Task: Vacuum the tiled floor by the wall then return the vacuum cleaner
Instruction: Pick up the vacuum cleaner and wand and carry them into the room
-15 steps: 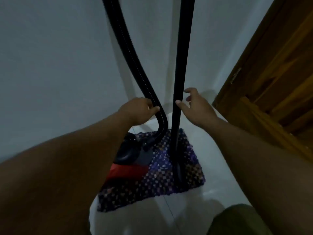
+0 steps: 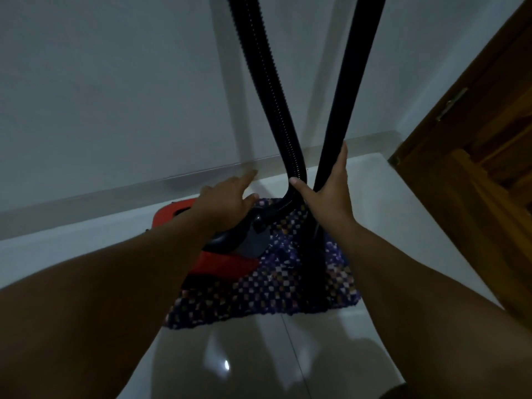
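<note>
The red and black vacuum cleaner (image 2: 230, 262) sits on a purple checkered mat (image 2: 273, 295) on the glossy tiled floor (image 2: 259, 355), close to the white wall. Its ribbed black hose (image 2: 267, 90) and smooth black wand (image 2: 349, 82) rise side by side out of the top of the view. My right hand (image 2: 328, 191) is wrapped around the lower wand, thumb stretched across to the hose. My left hand (image 2: 227, 201) hovers over the back of the vacuum body, fingers spread, holding nothing. The floor nozzle is hidden in shadow on the mat.
The white wall (image 2: 115, 96) with a pale skirting strip (image 2: 115, 194) runs across behind the vacuum. A brown wooden door and frame (image 2: 475, 168) stand at the right, with a metal hinge (image 2: 450, 103). Light reflects off the tiles near me.
My left hand has let go of the hose and dropped left over the vacuum body. My right hand, open beside the wand before, has closed around it.
</note>
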